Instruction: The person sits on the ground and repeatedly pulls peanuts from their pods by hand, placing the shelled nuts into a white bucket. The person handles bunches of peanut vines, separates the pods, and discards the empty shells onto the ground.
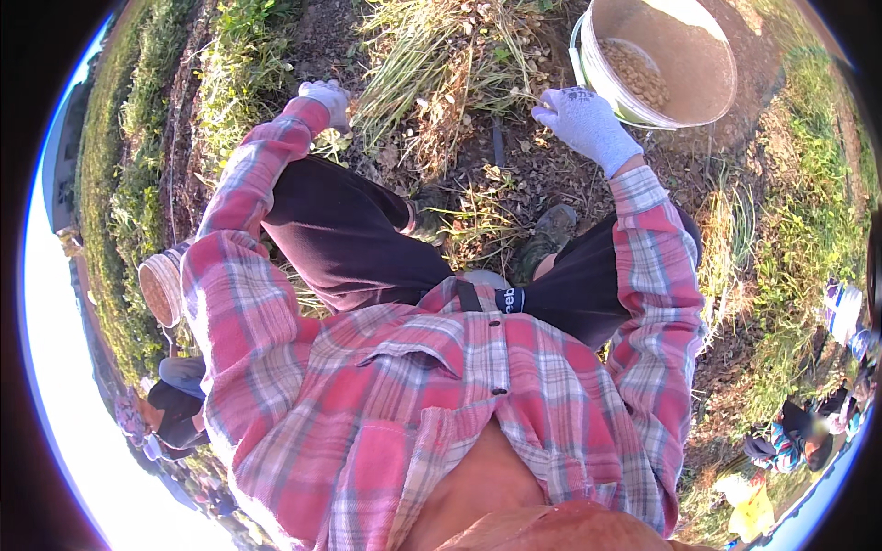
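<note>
My left hand (pixel 327 102), in a whitish knit glove, is over the ground beside green weeds at the upper left; its fingers are partly turned away, and whether they hold anything is unclear. My right hand (pixel 586 124), gloved alike, is just left of and below a large white plastic bucket (pixel 723 82), with a small pale thing between thumb and fingertips that looks like a peanut pod. The tilted bucket holds a layer of peanut pods (pixel 634 72). Between my hands lies a heap of pulled plants with long grassy stems (pixel 420 69) and pods among them.
My shoes (pixel 548 234) rest on soil and dry leaves. A smaller bucket (pixel 162 286) stands behind my left arm. A dark strip (pixel 498 141) lies on the soil. Co-workers crouch at the lower left (pixel 176 406) and lower right (pixel 792 437), near a yellow bag (pixel 752 513).
</note>
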`<action>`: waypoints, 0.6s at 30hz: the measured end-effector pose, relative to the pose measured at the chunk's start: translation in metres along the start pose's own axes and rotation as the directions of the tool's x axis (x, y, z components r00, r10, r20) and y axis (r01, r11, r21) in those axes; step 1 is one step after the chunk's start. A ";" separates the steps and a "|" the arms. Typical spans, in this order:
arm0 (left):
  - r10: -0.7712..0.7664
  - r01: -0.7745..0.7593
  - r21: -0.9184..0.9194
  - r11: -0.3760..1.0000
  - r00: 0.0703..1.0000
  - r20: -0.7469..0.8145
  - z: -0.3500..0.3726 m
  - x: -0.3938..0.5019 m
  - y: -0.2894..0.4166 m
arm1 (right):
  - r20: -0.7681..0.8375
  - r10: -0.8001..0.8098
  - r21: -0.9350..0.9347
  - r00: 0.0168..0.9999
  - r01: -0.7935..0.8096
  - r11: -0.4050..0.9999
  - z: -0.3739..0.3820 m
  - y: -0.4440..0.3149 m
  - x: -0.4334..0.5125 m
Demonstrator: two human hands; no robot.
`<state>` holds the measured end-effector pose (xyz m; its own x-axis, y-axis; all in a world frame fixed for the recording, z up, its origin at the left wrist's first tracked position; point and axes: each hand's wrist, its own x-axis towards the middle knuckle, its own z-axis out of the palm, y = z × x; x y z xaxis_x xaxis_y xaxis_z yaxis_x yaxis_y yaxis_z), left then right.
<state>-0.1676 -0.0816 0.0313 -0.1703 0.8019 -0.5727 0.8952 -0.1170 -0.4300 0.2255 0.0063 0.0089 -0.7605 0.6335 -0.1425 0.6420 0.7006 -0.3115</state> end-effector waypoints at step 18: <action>0.765 -0.267 -0.962 0.048 0.630 -0.137 -0.018 -0.067 0.142 | 0.386 -0.124 0.796 0.914 -0.262 0.546 -0.050 0.001 -0.056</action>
<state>-0.0215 -0.1409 0.0211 0.6334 0.4956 -0.5942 0.4850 0.3441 0.8040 0.2742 -0.0121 0.0633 -0.8124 0.3658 -0.4541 0.4720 -0.0449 -0.8805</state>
